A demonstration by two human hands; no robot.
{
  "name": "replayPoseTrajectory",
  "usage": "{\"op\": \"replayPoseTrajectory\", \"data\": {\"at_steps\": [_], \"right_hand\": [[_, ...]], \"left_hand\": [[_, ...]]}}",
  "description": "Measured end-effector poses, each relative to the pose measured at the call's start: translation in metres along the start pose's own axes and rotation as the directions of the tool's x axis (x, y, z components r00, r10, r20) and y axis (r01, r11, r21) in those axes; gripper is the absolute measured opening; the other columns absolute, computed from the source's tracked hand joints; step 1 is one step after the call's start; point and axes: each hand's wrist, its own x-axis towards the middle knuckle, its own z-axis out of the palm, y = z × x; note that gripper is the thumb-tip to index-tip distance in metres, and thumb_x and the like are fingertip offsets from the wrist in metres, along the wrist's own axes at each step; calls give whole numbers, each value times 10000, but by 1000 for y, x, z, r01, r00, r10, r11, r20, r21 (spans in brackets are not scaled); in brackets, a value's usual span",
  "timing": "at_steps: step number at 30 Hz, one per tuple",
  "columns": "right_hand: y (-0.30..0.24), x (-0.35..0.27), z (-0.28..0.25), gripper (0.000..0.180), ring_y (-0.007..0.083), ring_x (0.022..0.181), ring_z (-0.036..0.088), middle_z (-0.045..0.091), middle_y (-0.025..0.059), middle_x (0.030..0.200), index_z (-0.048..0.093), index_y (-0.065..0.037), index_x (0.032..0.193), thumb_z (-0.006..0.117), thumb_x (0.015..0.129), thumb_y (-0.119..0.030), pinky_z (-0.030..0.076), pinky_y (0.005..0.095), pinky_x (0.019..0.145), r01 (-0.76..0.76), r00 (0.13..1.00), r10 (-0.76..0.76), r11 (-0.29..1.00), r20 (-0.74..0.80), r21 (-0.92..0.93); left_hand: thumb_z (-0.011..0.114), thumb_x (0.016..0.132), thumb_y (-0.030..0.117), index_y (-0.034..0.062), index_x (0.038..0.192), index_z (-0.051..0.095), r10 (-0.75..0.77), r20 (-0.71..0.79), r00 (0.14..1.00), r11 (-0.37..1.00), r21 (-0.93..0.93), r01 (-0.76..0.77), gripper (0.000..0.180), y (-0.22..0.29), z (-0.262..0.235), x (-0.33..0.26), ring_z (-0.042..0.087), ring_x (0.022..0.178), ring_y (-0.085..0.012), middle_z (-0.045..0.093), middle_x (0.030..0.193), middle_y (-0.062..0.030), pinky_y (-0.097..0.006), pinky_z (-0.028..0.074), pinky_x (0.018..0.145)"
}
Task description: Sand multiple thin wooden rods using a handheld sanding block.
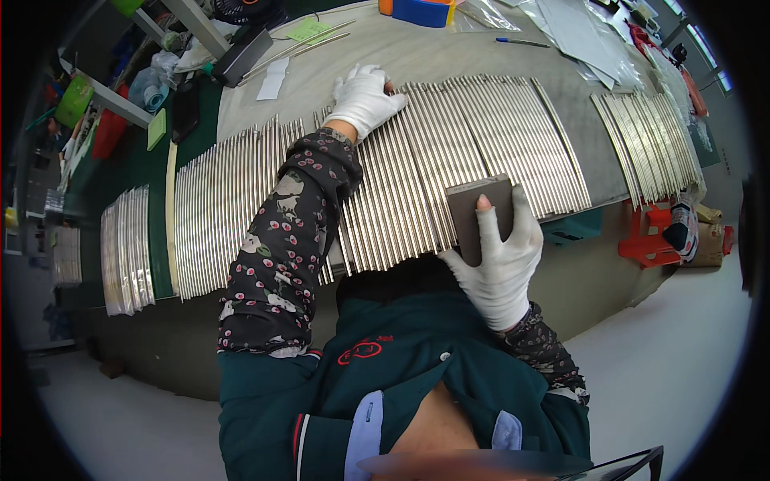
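Observation:
Long, shiny metal rods (425,160) lie side by side in a wide row across the table, reaching toward my body. My left hand (365,100), in a white glove, rests over the far ends of the rods near the middle, its fingers apart and holding nothing. A gap in the row shows beside my left forearm. In my right hand (505,268), also gloved in white with a bare fingertip showing, is a dark grey rectangular block (472,210). The block lies against the near part of the rods, right of centre; its underside is hidden.
A bundle of rods (648,148) lies at the right, and a wrapped bundle (128,252) at the left. Farther back are a blue pen (521,42), plastic bags (589,40), a white paper slip (273,78) and a dark long box (245,58). A red stool (646,240) stands right.

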Motion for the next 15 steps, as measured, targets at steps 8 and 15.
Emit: {"op": "replayPoseTrajectory", "data": {"at_steps": [8,15], "right_hand": [[7,-3,8,1062,345,1126,419,308,257,1397,348,-224,1443,880,534,-367,398,412,871,20,998,-17,998,-61,56],[8,0,10,1054,349,1134,423,311,259,1386,353,-223,1439,880,536,-361,403,411,880,31,996,-24,996,-81,86]], "left_hand": [[638,765,438,150,965,723,-48,-32,998,999,21,49,360,3,-4,-4,375,1319,-352,575,1256,-92,-528,248,1089],[638,760,432,149,984,722,-18,-59,998,998,63,21,371,8,-6,-8,400,1305,-331,593,1226,-94,-462,287,1084]]}}
